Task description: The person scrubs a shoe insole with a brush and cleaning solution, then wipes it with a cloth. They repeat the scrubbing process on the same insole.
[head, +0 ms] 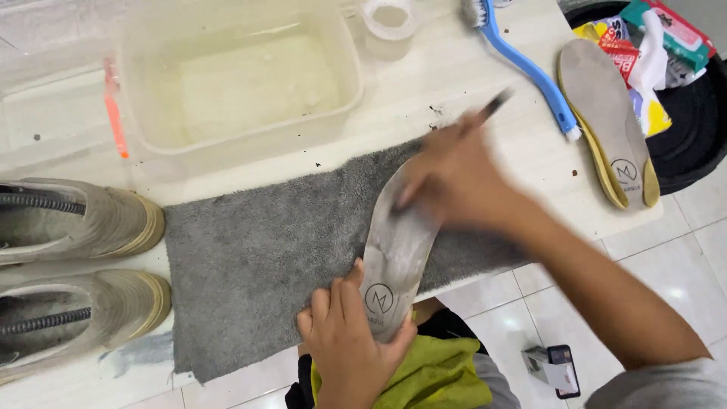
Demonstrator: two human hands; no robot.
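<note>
Two insoles here: one grey, worn insole [395,254] on the grey towel [265,257], a round logo at its heel, pinned by the left hand [350,341]; the second insole [606,121] beside colourful packets [644,45]. Right hand [454,178], blurred, grips a dark-handled brush [496,101]. Two shoes [76,220] stand left.

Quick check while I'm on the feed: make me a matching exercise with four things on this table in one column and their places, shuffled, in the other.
Things:
1. blue brush
2. insole being scrubbed
3. plastic tub
4. pair of shoes

Places:
A. far-left edge of the table
B. on the grey towel, heel under the left hand
C. beside the spare insole, top right
D. behind the towel, holding cloudy water

Pairs: 1-C, 2-B, 3-D, 4-A
</note>
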